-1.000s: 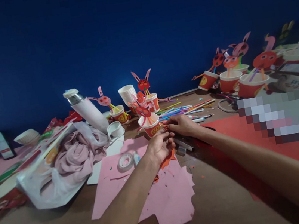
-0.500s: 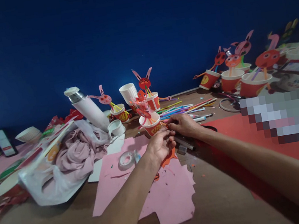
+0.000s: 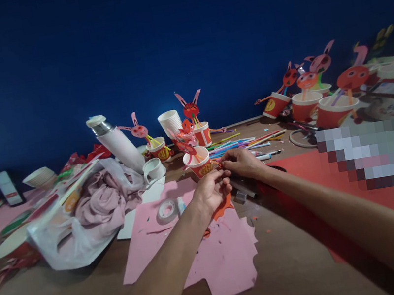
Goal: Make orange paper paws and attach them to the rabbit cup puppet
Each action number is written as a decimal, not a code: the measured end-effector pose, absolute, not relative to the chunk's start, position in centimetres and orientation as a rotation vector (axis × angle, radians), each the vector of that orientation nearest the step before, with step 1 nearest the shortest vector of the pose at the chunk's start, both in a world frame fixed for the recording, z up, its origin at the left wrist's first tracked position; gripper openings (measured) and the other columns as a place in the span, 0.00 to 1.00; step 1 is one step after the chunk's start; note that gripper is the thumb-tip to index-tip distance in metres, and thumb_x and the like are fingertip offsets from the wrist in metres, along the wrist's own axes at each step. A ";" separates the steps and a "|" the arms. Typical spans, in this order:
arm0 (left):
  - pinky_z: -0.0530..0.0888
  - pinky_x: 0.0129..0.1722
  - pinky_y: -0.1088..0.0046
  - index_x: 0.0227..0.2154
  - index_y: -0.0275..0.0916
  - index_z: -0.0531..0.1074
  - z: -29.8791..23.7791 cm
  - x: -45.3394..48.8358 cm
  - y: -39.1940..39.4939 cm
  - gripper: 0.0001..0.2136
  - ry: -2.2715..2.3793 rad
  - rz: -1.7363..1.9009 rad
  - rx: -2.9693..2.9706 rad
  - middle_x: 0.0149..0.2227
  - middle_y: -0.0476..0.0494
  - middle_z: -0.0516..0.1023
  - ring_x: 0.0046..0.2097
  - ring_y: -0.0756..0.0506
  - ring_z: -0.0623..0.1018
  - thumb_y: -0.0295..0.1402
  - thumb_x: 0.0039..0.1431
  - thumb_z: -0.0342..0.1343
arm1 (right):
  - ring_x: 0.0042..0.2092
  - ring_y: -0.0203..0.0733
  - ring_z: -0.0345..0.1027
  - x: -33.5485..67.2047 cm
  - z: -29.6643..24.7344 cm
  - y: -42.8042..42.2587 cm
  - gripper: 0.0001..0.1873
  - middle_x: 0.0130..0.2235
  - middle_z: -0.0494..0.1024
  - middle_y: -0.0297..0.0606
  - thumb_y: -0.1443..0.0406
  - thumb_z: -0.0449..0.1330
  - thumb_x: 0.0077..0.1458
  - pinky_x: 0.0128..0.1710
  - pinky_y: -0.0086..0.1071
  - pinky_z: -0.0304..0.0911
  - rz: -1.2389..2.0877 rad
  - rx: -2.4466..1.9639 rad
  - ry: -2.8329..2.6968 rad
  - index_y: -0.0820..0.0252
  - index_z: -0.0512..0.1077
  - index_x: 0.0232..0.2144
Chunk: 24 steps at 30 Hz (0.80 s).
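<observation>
A red and white paper cup (image 3: pixel 197 170) stands in front of me with a red and pink paper figure (image 3: pixel 188 136) rising from it. A short orange straw (image 3: pixel 215 162) sticks out of its right side. My left hand (image 3: pixel 213 190) is just below the cup, palm up and fingers curled; what its fingertips pinch, if anything, is hidden. My right hand (image 3: pixel 240 163) is closed in a pinch on a small orange-red paper piece (image 3: pixel 220 164) at the straw's end. Under my left hand lie pink paper (image 3: pixel 226 262) and an orange paper scrap (image 3: pixel 223 208).
A tape roll (image 3: pixel 167 211) and glue tube (image 3: pixel 181 205) lie on the pink paper. Coloured straws (image 3: pixel 245 145) are behind my right hand. A white flask (image 3: pixel 118 145), mug (image 3: pixel 153 169) and plastic bag (image 3: pixel 66 245) stand left; red paper (image 3: pixel 306 175) and cup figures (image 3: pixel 337 110) are right.
Both hands stay almost in place, fingers together beside the cup. The view has shifted very slightly, so things at the left appear a little further right.
</observation>
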<state>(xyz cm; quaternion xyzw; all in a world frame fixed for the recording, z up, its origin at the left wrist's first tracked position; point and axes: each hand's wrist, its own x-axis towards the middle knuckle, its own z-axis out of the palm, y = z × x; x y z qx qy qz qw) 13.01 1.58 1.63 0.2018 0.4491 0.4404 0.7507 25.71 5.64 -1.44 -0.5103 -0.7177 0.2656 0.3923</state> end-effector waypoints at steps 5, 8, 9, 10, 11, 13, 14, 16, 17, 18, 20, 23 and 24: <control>0.65 0.13 0.83 0.26 0.33 0.63 1.5 12.9 1.6 0.08 0.957 0.964 0.468 0.19 0.50 0.69 0.15 0.57 0.65 0.18 0.57 0.44 | 0.23 0.33 0.62 25.7 -1.6 5.7 0.06 0.21 0.71 0.31 0.67 0.53 0.43 0.21 0.25 0.53 0.695 -1.309 -1.799 0.62 0.70 0.23; 0.65 0.13 0.83 0.26 0.34 0.62 1.3 13.0 1.7 0.08 0.941 0.964 0.484 0.19 0.50 0.69 0.15 0.57 0.65 0.18 0.57 0.44 | 0.23 0.33 0.62 25.7 -1.7 5.7 0.06 0.21 0.71 0.31 0.67 0.53 0.43 0.22 0.25 0.53 0.707 -1.302 -1.797 0.62 0.70 0.23; 0.65 0.13 0.84 0.27 0.34 0.62 1.3 13.0 1.7 0.08 0.936 0.967 0.489 0.18 0.51 0.69 0.14 0.57 0.65 0.18 0.56 0.44 | 0.23 0.33 0.62 25.7 -1.7 5.7 0.06 0.21 0.71 0.31 0.67 0.53 0.43 0.21 0.25 0.53 0.711 -1.300 -1.797 0.62 0.70 0.23; 0.65 0.13 0.84 0.27 0.35 0.62 1.2 13.0 1.8 0.08 0.933 0.969 0.493 0.18 0.51 0.69 0.14 0.57 0.65 0.18 0.56 0.44 | 0.23 0.33 0.62 25.7 -1.8 5.7 0.06 0.21 0.71 0.31 0.67 0.53 0.43 0.21 0.25 0.53 0.714 -1.298 -1.796 0.62 0.69 0.23; 0.64 0.13 0.84 0.27 0.35 0.62 1.1 13.0 1.8 0.08 0.931 0.973 0.495 0.18 0.51 0.69 0.14 0.57 0.64 0.18 0.56 0.44 | 0.24 0.33 0.62 25.7 -1.7 5.7 0.06 0.21 0.71 0.31 0.67 0.53 0.43 0.21 0.25 0.53 0.717 -1.297 -1.796 0.62 0.69 0.23; 0.64 0.13 0.84 0.27 0.35 0.62 1.0 13.0 1.9 0.07 0.932 0.978 0.497 0.18 0.51 0.69 0.15 0.57 0.65 0.18 0.57 0.44 | 0.24 0.33 0.62 25.7 -1.7 5.7 0.06 0.21 0.71 0.31 0.67 0.52 0.43 0.22 0.25 0.53 0.723 -1.292 -1.797 0.62 0.69 0.23; 0.65 0.14 0.83 0.27 0.35 0.62 0.9 13.0 1.9 0.07 0.933 0.979 0.496 0.18 0.51 0.69 0.15 0.57 0.65 0.19 0.57 0.44 | 0.24 0.33 0.62 25.6 -1.7 5.7 0.06 0.21 0.71 0.31 0.68 0.52 0.43 0.22 0.25 0.53 0.726 -1.290 -1.799 0.62 0.69 0.22; 0.65 0.14 0.83 0.27 0.35 0.62 0.9 13.0 1.9 0.07 0.933 0.977 0.497 0.19 0.51 0.69 0.15 0.56 0.65 0.19 0.57 0.45 | 0.24 0.33 0.62 25.6 -1.6 5.6 0.06 0.21 0.71 0.31 0.68 0.52 0.44 0.22 0.24 0.53 0.731 -1.287 -1.800 0.62 0.69 0.22; 0.65 0.14 0.83 0.27 0.35 0.62 0.9 13.0 1.9 0.07 0.934 0.976 0.498 0.19 0.50 0.69 0.15 0.56 0.65 0.19 0.57 0.45 | 0.24 0.33 0.62 25.6 -1.6 5.5 0.06 0.21 0.71 0.31 0.67 0.52 0.44 0.22 0.24 0.53 0.733 -1.287 -1.800 0.62 0.69 0.22; 0.65 0.14 0.83 0.27 0.35 0.62 0.9 13.0 1.9 0.07 0.934 0.976 0.498 0.19 0.50 0.69 0.15 0.56 0.65 0.19 0.57 0.45 | 0.24 0.33 0.62 25.6 -1.5 5.5 0.06 0.21 0.71 0.31 0.67 0.52 0.44 0.22 0.24 0.53 0.733 -1.287 -1.799 0.62 0.69 0.22; 0.64 0.14 0.83 0.27 0.35 0.62 0.9 13.0 1.9 0.07 0.939 0.981 0.499 0.18 0.51 0.69 0.15 0.57 0.65 0.20 0.57 0.45 | 0.24 0.33 0.62 25.6 -1.4 5.4 0.06 0.21 0.71 0.31 0.67 0.52 0.44 0.22 0.24 0.54 0.733 -1.285 -1.799 0.62 0.69 0.22; 0.64 0.14 0.83 0.26 0.35 0.62 0.9 13.0 1.9 0.07 0.952 0.992 0.501 0.18 0.51 0.69 0.15 0.57 0.64 0.20 0.57 0.45 | 0.25 0.33 0.62 25.6 -1.3 5.3 0.06 0.22 0.71 0.31 0.67 0.53 0.43 0.23 0.24 0.54 0.726 -1.284 -1.796 0.62 0.69 0.23; 0.64 0.14 0.83 0.26 0.35 0.62 0.9 13.0 1.9 0.07 0.957 0.994 0.502 0.18 0.51 0.69 0.14 0.57 0.64 0.20 0.57 0.45 | 0.25 0.33 0.62 25.5 -1.3 5.3 0.06 0.22 0.71 0.31 0.67 0.53 0.43 0.23 0.24 0.54 0.723 -1.284 -1.795 0.62 0.69 0.23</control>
